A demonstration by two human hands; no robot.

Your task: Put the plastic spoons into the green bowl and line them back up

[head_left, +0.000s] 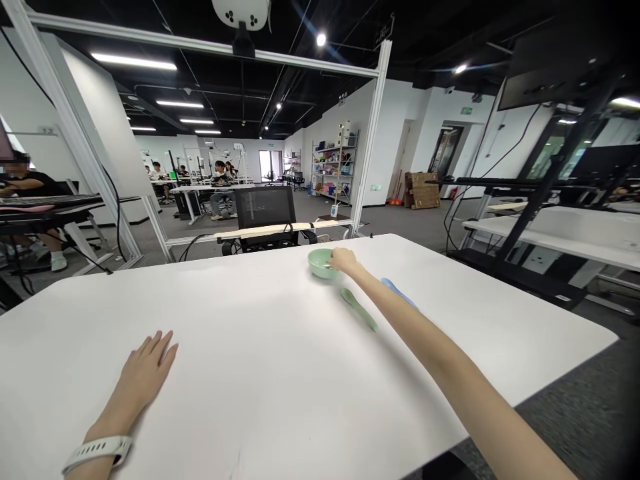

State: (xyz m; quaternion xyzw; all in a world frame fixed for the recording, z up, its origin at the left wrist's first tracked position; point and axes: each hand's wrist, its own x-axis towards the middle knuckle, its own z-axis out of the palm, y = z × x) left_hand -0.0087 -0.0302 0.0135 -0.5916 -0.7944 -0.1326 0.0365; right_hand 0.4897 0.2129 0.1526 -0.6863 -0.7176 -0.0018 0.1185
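My right hand (344, 261) reaches across the white table (250, 313) and sits on the right rim of a pale green bowl (320, 263), its fingers curled over the edge. Just below the bowl, a green spoon (359, 309) lies slanted on the tabletop, not touching my hand. A blue utensil (399, 292) lies further right, partly hidden behind my right forearm. My left hand (145, 370) rests palm down near the table's near edge, holding nothing, with a white band on its wrist.
A white metal frame (370, 153) stands around the table's far side, with a black office chair (265, 208) behind it. A black stand (545, 200) and a white desk (560, 233) are on the right. A seated person (30, 185) works at the left; others sit further back.
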